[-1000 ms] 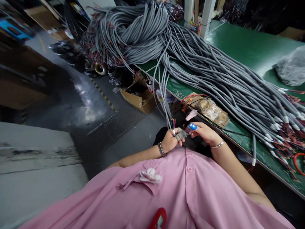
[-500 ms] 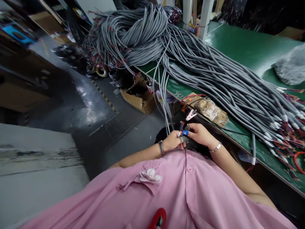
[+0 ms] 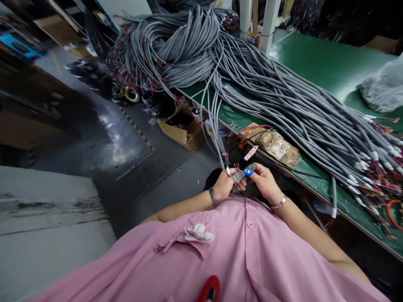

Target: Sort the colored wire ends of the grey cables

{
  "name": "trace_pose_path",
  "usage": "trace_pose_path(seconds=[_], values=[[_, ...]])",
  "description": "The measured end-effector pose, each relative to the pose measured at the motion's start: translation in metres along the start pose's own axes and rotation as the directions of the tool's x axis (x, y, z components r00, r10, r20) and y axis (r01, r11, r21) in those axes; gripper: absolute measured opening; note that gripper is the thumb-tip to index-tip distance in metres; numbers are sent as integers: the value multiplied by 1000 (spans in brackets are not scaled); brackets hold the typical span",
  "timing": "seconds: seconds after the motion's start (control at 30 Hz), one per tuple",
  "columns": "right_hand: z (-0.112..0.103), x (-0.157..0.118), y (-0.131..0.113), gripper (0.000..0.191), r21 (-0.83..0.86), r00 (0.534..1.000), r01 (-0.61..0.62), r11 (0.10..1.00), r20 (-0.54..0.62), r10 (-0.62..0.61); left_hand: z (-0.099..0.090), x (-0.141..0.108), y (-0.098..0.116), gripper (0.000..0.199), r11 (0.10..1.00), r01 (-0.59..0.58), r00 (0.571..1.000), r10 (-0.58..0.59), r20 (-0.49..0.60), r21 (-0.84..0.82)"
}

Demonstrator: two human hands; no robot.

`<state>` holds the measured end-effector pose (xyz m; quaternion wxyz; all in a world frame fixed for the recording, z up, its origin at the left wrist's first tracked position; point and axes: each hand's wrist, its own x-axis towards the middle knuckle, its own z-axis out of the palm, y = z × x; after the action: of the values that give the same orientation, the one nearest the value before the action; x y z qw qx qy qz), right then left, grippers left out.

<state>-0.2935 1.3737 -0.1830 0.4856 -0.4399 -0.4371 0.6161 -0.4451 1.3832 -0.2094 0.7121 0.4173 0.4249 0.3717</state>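
In front of my waist, my left hand (image 3: pixel 223 185) is closed around the end of a grey cable (image 3: pixel 215 132). Its white band and thin coloured wires (image 3: pixel 226 160) stick up above the fist. A few more wire tips (image 3: pixel 236 166) show between the hands. My right hand (image 3: pixel 266 181) faces it, fingers bent and pinched close to the left fingertips; what they hold, if anything, is too small to make out. Blue wrapping (image 3: pixel 248 172) covers the right thumb, and greyish wrapping (image 3: pixel 238 177) covers fingers where the hands meet.
Many grey cables (image 3: pixel 283 92) lie across the green table (image 3: pixel 311 58), coiled at its left end. At the near edge are a taped wooden block (image 3: pixel 278 147) and a pink clip (image 3: pixel 251 153). An open cardboard box (image 3: pixel 179 135) stands on the floor below.
My hands have drawn slightly apart. The coloured wires in my left hand have shifted left and now stand upright. The pink clip has turned.
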Motion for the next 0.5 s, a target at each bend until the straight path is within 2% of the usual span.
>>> trace_pose_path(seconds=[0.1, 0.2, 0.3, 0.4, 0.5], values=[[-4, 3, -4, 32, -52, 997, -43, 998, 55, 46, -5, -3, 7, 42, 997, 35, 987, -45, 155, 63], [-5, 9, -5, 34, -133, 995, -52, 990, 74, 63, -8, -7, 8, 42, 994, 51, 978, -70, 196, 101], [2, 14, -8, 34, -142, 995, -47, 989, 78, 59, -8, -7, 3, 43, 998, 44, 990, -49, 132, 40], [9, 17, -11, 34, -78, 996, -55, 995, 69, 60, -6, -5, -3, 43, 997, 8, 999, -6, 33, -80], [10, 18, -8, 34, -57, 999, -46, 997, 16, 47, -5, -2, -5, 42, 988, -20, 999, 14, -42, -151]])
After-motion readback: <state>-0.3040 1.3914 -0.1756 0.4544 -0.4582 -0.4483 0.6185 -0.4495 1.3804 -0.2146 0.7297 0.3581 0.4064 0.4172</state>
